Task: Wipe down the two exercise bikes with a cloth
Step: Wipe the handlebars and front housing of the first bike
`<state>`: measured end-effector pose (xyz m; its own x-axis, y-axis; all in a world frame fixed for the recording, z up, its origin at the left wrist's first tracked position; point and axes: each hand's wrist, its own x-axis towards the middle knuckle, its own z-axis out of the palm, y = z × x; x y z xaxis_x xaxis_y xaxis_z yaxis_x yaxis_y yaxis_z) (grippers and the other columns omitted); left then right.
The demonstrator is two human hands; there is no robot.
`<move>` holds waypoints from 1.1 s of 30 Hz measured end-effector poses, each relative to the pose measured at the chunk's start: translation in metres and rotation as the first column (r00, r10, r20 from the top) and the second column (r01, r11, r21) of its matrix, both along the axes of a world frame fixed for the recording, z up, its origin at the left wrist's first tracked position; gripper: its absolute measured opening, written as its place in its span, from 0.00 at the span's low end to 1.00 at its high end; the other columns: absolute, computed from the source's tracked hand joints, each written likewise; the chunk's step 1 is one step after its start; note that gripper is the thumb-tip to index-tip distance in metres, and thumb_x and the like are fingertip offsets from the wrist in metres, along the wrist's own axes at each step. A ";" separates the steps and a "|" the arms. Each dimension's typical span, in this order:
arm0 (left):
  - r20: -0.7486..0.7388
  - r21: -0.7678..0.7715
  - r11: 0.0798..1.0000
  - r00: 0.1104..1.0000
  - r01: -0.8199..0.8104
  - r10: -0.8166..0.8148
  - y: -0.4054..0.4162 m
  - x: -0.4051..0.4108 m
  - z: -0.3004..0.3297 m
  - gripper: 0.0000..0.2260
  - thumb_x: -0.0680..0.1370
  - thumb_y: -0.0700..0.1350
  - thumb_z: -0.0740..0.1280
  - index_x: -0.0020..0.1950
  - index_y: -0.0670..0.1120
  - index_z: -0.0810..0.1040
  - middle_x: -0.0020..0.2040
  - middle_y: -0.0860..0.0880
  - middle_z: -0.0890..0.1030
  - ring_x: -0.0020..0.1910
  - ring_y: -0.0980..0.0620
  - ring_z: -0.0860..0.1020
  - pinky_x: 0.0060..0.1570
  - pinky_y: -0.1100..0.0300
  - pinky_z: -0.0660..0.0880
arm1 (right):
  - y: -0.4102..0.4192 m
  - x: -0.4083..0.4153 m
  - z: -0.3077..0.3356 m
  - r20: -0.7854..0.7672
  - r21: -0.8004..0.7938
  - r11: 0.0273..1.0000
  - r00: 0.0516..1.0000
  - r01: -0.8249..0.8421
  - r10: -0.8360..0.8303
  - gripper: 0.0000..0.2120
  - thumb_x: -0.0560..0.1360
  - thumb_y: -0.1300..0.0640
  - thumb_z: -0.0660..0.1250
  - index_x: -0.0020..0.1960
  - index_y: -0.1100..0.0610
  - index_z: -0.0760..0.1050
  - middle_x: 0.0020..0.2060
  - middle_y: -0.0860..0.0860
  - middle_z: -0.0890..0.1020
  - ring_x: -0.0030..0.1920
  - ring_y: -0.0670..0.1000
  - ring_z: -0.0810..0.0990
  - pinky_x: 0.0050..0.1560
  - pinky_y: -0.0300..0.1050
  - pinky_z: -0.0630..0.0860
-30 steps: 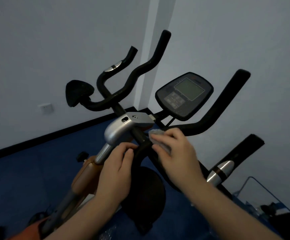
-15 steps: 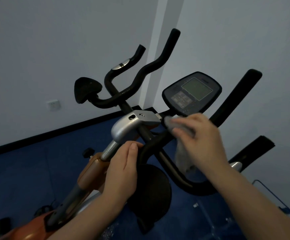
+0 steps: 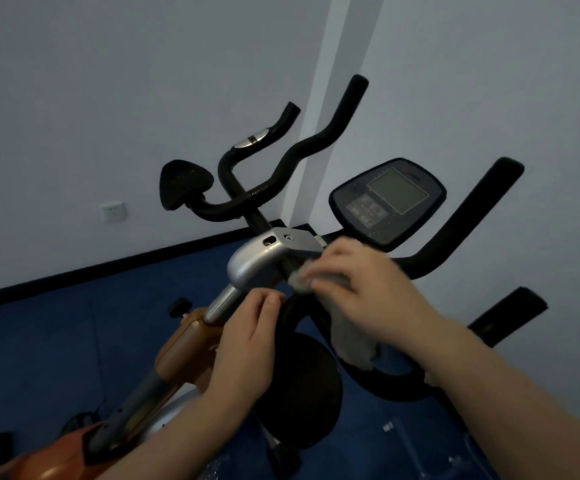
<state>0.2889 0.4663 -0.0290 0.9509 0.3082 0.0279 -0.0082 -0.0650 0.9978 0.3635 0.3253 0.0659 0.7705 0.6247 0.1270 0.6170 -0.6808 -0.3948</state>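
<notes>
Two hands: both on the black curved handlebar [image 3: 316, 308].
Left hand [image 3: 247, 344]: curled round the bar.
Right hand [image 3: 361, 289]: clutches crumpled grey cloth [image 3: 351, 344].

Hands working a cloth at the handlebar stem of an exercise bike

The right hand [image 3: 361, 289] is pressing a pale cloth [image 3: 351, 344] against the black handlebar [image 3: 455, 237] just below the console [image 3: 389, 199], its loose end hanging down; the left hand [image 3: 247, 344] is curling its fingers by the silver stem clamp [image 3: 261, 261] above the orange frame [image 3: 184, 344]. A second bike's handlebars [image 3: 281, 174] and saddle [image 3: 184, 183] are standing behind, near the white wall [image 3: 108, 98]
</notes>
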 end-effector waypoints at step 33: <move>-0.059 0.242 0.970 0.998 0.020 -0.006 0.000 -0.013 -0.015 0.11 0.72 0.60 0.63 0.54 0.63 0.71 0.49 0.59 0.77 0.48 0.63 0.76 0.46 0.62 0.75 | 0.050 0.052 -0.027 0.031 -0.157 0.981 0.993 0.113 -0.110 0.03 0.71 0.51 0.71 0.42 0.43 0.80 0.45 0.44 0.79 0.48 0.48 0.77 0.46 0.46 0.73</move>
<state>0.2755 0.4662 -0.0438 0.9571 0.2862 0.0458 0.0458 -0.3054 0.9511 0.4152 0.3748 0.0384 0.8345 0.5487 0.0510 0.5412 -0.7985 -0.2637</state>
